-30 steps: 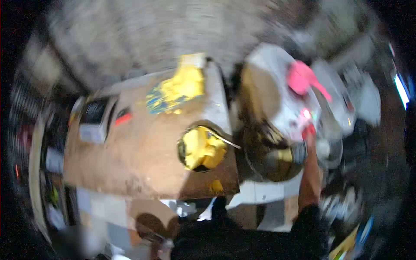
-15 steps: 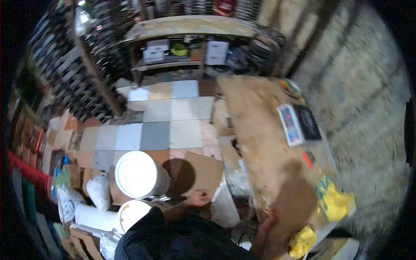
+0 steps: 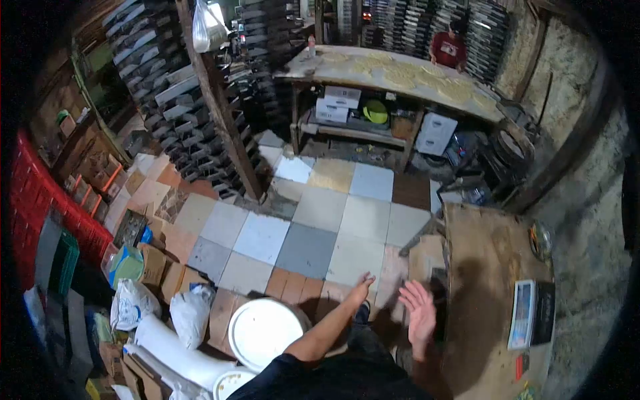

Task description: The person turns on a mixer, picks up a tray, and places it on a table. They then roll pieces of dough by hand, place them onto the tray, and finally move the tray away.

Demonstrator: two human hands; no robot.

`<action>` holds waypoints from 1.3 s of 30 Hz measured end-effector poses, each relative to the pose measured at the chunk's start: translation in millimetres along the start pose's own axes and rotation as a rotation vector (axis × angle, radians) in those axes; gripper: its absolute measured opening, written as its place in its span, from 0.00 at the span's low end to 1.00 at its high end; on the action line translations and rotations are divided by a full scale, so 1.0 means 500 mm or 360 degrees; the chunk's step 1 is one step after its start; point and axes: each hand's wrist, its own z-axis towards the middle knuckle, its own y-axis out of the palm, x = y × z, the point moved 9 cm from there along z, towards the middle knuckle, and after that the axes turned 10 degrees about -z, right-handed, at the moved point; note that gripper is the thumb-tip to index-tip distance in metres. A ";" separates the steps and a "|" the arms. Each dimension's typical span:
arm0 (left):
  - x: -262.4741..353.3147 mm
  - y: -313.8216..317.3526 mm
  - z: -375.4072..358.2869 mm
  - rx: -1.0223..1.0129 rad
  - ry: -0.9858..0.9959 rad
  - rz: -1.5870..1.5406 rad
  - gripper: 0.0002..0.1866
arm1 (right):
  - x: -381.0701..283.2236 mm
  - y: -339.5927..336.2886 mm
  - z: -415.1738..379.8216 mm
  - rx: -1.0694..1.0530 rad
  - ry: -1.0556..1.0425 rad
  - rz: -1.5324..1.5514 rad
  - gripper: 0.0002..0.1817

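In mid-air above the tiled floor, my left hand (image 3: 361,291) holds nothing that I can see, its fingers loosely bent and apart. My right hand (image 3: 419,313) is raised palm outward with spread, empty fingers, just left of the wooden table (image 3: 483,293). A white lidded bucket (image 3: 267,333) stands on the floor to the left of my left forearm. On the table, to the right of my right hand, lie a black and white flat device (image 3: 531,315) and a small red object (image 3: 521,366).
Ahead is a long worktable (image 3: 320,67) spread with pale yellowish pieces; a person (image 3: 448,50) in a dark red shirt stands behind it. Metal tray stacks (image 3: 160,87) and a wooden post (image 3: 220,107) stand left. White bags (image 3: 191,313) and a red crate (image 3: 57,213) sit lower left.
My view has swung up and to the left, showing more of the far worktable. My right hand has come off the wooden table's edge and risen, fingers spreading; my left hand reaches farther forward.
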 end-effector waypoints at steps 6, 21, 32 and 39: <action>0.226 0.189 0.204 -0.0381 -0.1029 -0.1093 0.26 | 0.107 0.067 0.313 -0.0713 -0.1034 -0.2023 0.35; 0.547 -0.608 0.623 0.1027 0.0071 -0.1954 0.05 | 0.205 0.272 1.386 -0.0574 -0.0522 -0.1469 0.25; 1.639 -0.874 0.779 0.0987 0.1108 -0.0881 0.12 | 0.245 0.339 2.021 -0.0232 -0.0361 -0.1398 0.14; 1.896 -1.439 0.882 0.1598 0.1585 -0.1368 0.40 | 0.341 0.174 2.350 0.0298 -0.0220 -0.0158 0.07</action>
